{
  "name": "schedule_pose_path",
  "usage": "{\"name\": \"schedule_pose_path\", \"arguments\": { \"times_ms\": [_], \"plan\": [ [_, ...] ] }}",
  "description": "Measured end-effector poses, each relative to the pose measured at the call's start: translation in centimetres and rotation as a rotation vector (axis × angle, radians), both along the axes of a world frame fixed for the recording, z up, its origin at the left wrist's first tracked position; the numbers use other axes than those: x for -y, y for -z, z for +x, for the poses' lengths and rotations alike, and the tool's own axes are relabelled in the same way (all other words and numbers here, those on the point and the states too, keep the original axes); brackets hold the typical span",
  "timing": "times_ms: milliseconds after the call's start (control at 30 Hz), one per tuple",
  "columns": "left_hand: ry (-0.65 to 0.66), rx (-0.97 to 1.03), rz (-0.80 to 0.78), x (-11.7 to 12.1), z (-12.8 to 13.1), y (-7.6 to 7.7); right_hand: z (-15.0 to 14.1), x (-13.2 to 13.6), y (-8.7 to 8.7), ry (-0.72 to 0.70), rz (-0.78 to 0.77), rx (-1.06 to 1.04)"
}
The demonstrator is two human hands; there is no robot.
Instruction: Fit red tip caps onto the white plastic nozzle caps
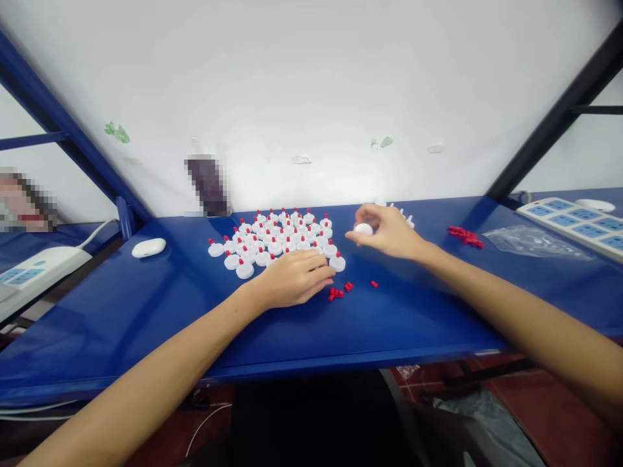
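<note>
Most white caps (pixel 244 270) bear red tips (pixel 241 261), several plain ones (pixel 410 222) remain; my right hand (pixel 389 232) pinches one, my left hand's (pixel 292 279) grip is hidden.

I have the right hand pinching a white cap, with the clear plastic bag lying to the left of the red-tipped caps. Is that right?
Not quite: the clear plastic bag lies to the right of the red-tipped caps, as the head view shows. The right hand is indeed pinching a white cap.
</note>
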State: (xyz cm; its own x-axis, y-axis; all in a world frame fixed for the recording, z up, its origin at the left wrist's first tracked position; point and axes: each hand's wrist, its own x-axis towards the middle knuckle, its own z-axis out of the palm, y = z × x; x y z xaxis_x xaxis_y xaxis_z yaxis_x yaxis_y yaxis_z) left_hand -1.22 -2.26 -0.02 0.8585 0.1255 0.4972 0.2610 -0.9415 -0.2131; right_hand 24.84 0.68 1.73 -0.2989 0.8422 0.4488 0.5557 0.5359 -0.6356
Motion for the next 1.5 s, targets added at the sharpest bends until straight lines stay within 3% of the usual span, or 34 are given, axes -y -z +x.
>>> {"name": "schedule_pose_path", "arguments": {
  "times_ms": [133,267,433,700,933,1133,1267,1367,1500],
  "plan": [
    [0.031,0.377,0.017,0.1,0.3,-0.2,-1.9,1.7,-0.3,-0.223,-0.181,-0.236],
    [0.023,0.591,0.002,0.5,0.8,-0.7,-3.7,3.7,-0.7,-0.348,-0.312,-0.174],
    [0.067,0.611,-0.064,1.0,1.3,-0.7,-4.8,4.7,-0.3,-0.456,-0.186,-0.071],
    [0.082,0.599,-0.053,0.8,1.1,-0.4,-4.7,5.0,-0.4,-0.591,-0.291,-0.092],
    [0.058,0.598,-0.049,0.8,1.1,-0.5,-4.8,5.3,-0.4,-0.522,-0.165,-0.049],
    [-0.014,0.613,-0.222,1.1,1.1,-0.9,-4.5,5.4,-0.2,-0.413,-0.102,-0.046],
    [-0.089,0.647,-0.255,0.3,0.7,-0.7,-4.7,5.5,0.0,-0.404,-0.103,-0.032],
    [-0.123,0.545,-0.354,-0.2,0.3,-0.4,-4.7,5.7,0.0,-0.398,-0.01,-0.015],
    [-0.07,0.346,-0.432,-0.2,0.1,0.0,-4.7,5.9,0.0,-0.413,0.089,-0.001]
  ]
}}
